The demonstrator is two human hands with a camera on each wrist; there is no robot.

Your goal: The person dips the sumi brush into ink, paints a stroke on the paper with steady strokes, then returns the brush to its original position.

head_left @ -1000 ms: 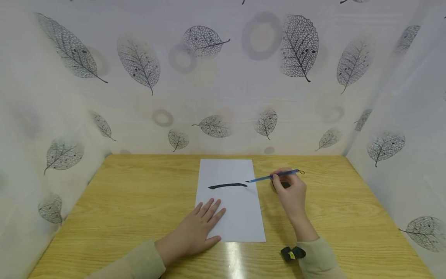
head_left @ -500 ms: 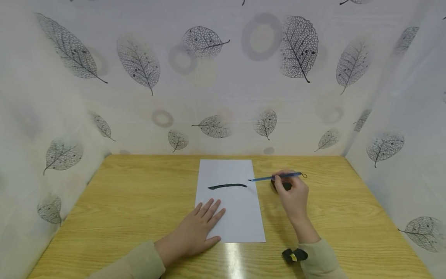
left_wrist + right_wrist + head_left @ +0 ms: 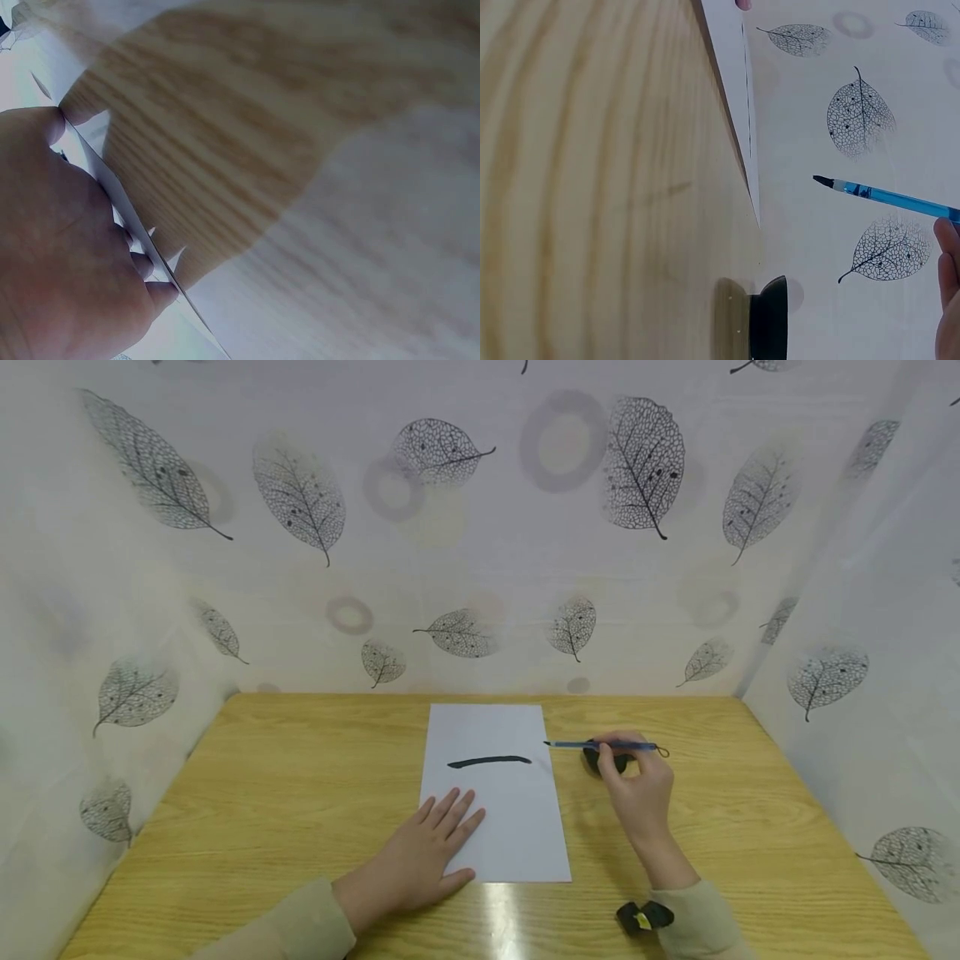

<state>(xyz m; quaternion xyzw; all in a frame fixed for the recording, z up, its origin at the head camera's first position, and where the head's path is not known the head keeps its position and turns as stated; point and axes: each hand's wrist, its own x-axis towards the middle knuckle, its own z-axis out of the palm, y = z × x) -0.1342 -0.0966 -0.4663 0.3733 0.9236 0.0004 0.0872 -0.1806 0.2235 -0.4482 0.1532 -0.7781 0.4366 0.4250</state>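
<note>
A white sheet of paper lies on the wooden table, bearing one thick black brush stroke across its middle. My left hand rests with spread fingers on the sheet's lower left part; in the left wrist view the hand lies along the paper's edge. My right hand pinches a blue-handled writing brush, held nearly level above the table. Its black tip hovers by the sheet's right edge, touching nothing. In the right wrist view the brush shows a dark, wet-looking tip.
A small black dish stands right of the paper, partly hidden by the right hand; the right wrist view shows the dish side-on. A black device with a yellow mark sits at the right wrist. Leaf-patterned cloth surrounds the table.
The right hand has moved to the right and slightly nearer, carrying the brush tip from beside the stroke's right end to the paper's right edge. The left hand stays put.
</note>
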